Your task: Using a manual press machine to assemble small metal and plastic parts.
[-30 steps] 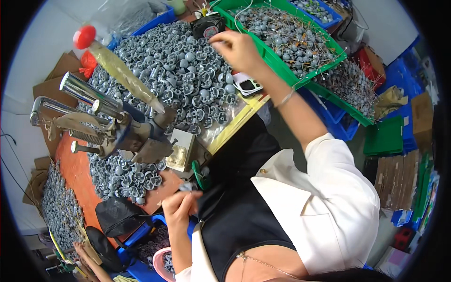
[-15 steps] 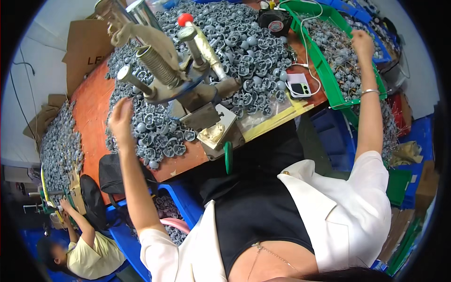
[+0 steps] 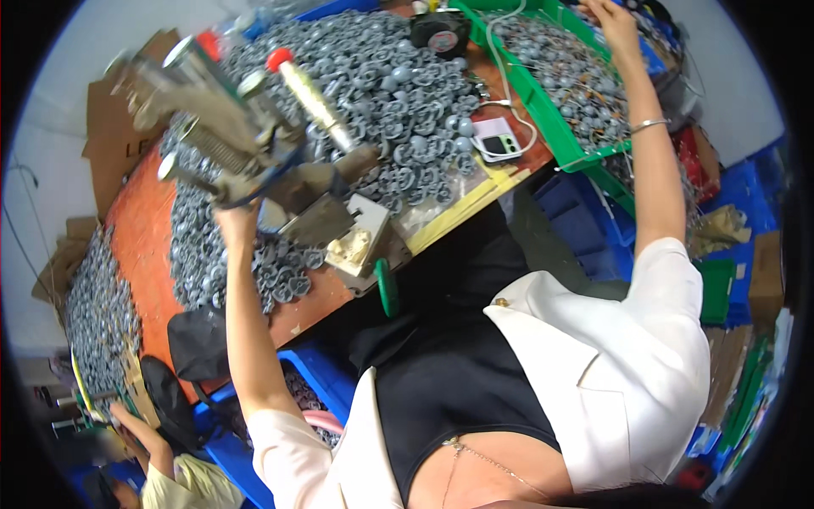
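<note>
My left hand (image 3: 237, 222) reaches in beside the bench press (image 3: 288, 187), at the heap of small grey plastic parts (image 3: 284, 276). The press's round plate covers its fingers, so what they hold is hidden. The press has a coiled spring, metal posts and a red-knobbed lever (image 3: 309, 93) wrapped in yellowish covering. Far off at the upper right, my right hand (image 3: 617, 27) is held out past the long green tray (image 3: 577, 157). Its fingers are stretched and apart, and I see nothing in them. Grey balls and thin wires fill that tray.
A phone-like device (image 3: 498, 144) with a white cable lies near the table's edge. A small black fan (image 3: 441, 34) stands at the back. Below the edge are a green ring handle (image 3: 387, 288) and a blue bin (image 3: 326, 373). Another person (image 3: 182, 479) sits at lower left.
My left hand has gone from open view to behind the press plate. My right hand has reached farther out, and its curled fingers have straightened. The whole view has shifted.
</note>
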Demonstrator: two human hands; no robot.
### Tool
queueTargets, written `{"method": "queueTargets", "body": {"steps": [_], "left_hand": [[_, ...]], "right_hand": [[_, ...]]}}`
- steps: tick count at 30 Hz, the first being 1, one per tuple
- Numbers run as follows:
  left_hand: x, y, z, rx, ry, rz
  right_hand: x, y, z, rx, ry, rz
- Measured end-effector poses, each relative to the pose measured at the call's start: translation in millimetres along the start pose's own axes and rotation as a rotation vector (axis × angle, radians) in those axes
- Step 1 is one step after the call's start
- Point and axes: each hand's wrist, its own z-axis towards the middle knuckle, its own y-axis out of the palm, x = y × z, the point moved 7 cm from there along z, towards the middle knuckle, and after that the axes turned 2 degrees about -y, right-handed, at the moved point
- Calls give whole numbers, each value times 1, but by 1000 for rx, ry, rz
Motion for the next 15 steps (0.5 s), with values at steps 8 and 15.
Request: {"method": "queueTargets", "body": {"steps": [8,15], "left_hand": [[-11,-66,-68,149,-134,-639],[53,33,-175,-182,-82,-652]], "right_hand": [[-94,-7,-44,-32,-213,557],[-116,30,-119,-314,-211,677]]}}
